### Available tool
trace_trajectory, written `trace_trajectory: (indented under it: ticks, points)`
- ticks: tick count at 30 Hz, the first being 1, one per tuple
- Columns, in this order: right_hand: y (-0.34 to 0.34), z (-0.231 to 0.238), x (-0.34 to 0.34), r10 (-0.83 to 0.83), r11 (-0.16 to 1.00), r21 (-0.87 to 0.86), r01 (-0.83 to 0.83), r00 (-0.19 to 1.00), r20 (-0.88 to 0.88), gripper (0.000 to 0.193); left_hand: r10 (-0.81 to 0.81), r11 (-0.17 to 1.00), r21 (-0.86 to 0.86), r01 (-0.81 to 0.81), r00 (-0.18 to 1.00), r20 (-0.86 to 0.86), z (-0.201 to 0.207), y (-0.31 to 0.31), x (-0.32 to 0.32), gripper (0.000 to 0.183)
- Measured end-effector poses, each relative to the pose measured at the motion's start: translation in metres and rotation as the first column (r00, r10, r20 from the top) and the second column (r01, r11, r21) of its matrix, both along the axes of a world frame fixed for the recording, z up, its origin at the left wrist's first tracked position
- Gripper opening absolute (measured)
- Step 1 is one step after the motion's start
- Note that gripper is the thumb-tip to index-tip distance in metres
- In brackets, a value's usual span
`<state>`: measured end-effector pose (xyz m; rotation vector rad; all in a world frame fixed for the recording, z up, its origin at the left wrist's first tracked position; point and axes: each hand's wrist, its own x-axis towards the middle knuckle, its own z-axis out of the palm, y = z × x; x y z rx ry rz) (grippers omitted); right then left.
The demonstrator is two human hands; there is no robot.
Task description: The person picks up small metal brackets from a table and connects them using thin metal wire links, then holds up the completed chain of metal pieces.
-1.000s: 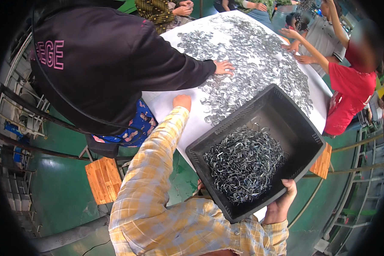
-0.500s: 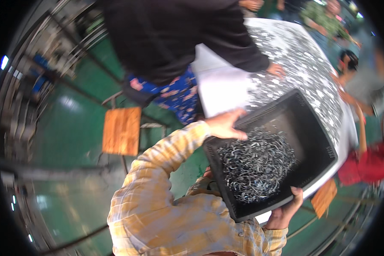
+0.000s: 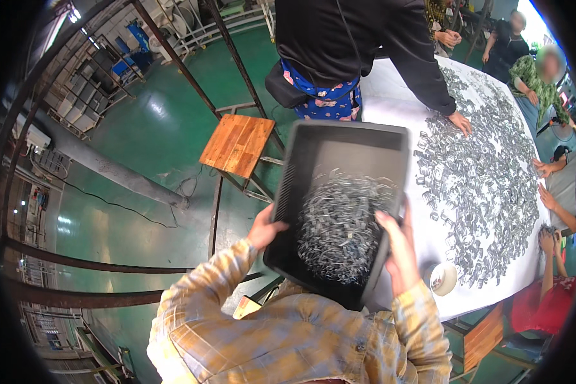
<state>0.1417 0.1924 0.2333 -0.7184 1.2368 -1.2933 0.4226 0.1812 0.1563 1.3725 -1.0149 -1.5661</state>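
Observation:
A black plastic crate (image 3: 363,137) hangs tilted in front of my body, left of the white-covered table (image 3: 390,96). Inside, a heap of small silvery metal pieces (image 3: 339,224), blurred by motion, lies mostly toward the crate's near end. My left hand (image 3: 266,228) grips the left wall, its thumb over the rim. On the opposite wall is my right hand (image 3: 400,249), thumb inside and fingers around the outside. Many similar small metal pieces (image 3: 486,185) are spread over the table.
A person in a black top (image 3: 339,38) leans over the table, one hand among the pieces. Other people sit or stand along its far right side. A wooden stool (image 3: 238,144) stands left of the crate; a pale round container (image 3: 444,279) sits near the table's close edge. Dark metal rails (image 3: 109,297) run at left.
The crate has swung left, away from over the table edge, and turned more upright to my view. My right hand now holds its right wall instead of the near corner.

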Motion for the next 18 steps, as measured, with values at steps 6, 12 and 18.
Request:
trace_trajectory:
  ticks: [6,12,18]
  points:
    - [0.018,-0.001,0.033,0.333,0.93,0.057,-0.364,0.896,0.294,0.071,0.589,0.79,0.245,-0.562,0.807,-0.047,-0.009,0.098,0.037,0.042]
    - [0.097,-0.033,-0.006,0.273,0.955,0.116,-0.272,0.962,0.01,0.056,0.837,0.534,0.118,-0.837,0.543,0.066,-0.061,0.066,0.106,0.046]
    - [0.154,-0.044,-0.051,-0.172,0.936,0.315,0.158,0.985,0.017,0.044,0.815,0.557,-0.131,-0.82,0.51,0.275,-0.149,-0.054,0.243,0.04]
